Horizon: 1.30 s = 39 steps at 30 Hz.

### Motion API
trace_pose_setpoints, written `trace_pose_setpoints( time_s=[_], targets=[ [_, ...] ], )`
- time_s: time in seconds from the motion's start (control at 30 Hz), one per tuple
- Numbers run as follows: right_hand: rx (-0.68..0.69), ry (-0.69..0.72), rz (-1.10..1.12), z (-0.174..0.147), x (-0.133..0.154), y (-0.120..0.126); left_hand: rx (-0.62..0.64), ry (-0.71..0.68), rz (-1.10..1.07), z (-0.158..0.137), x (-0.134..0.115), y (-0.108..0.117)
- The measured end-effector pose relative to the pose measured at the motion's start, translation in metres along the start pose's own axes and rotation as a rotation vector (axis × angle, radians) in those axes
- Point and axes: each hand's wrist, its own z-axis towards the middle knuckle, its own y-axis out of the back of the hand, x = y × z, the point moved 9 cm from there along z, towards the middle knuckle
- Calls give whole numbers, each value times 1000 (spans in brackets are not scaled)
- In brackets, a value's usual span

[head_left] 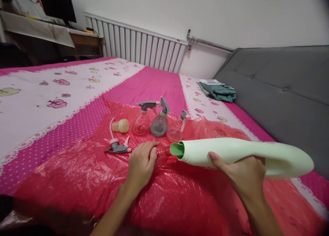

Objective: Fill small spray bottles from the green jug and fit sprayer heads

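Note:
My right hand (244,176) grips a large pale green detergent bottle (231,148) by its handle. The bottle lies nearly level, and its green spout (177,149) meets the neck of a clear spray bottle (162,154). Around that spray bottle's body my left hand (142,160) is closed. A grey and pink spray trigger head (118,146) with its tube lies to the left, next to a pale yellow cap (120,126). Behind my hands stand three spray bottles with heads on: a clear one (141,124), a grey one (159,126) and a smaller clear one (175,130).
Red plastic sheeting (102,181) covers the near part of the bed, over a pink and white bedspread (154,83). Folded clothes (218,91) lie by the grey headboard (277,78). A radiator (138,40) and a desk with a monitor (58,6) stand beyond.

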Motion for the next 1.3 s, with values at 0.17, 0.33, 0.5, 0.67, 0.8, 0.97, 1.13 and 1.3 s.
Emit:
trace_pose_setpoints(
  time_s=[0.17,0.33,0.5,0.67,0.8,0.97,1.13,1.3],
  targets=[
    [-17,41,-18,0,4,2,-1,9,-19,0,3,-1],
    [-7,45,-37,1,6,2,-12,9,-23,1,5,-1],
    [-12,56,-47,1,7,3,-15,0,-21,0,4,-1],
    [-22,80,-46,0,11,6,-21,-10,-11,-1,3,0],
    [-44,100,-50,1,14,9,-21,-7,-14,1,4,0],
    [-46,102,-68,2,14,8,-22,-1,-14,0,5,0],
    [-46,104,-69,1,15,10,-26,-7,-7,0,4,0],
    [-39,123,-69,1,17,10,-31,-5,-6,0,5,0]
  ],
)
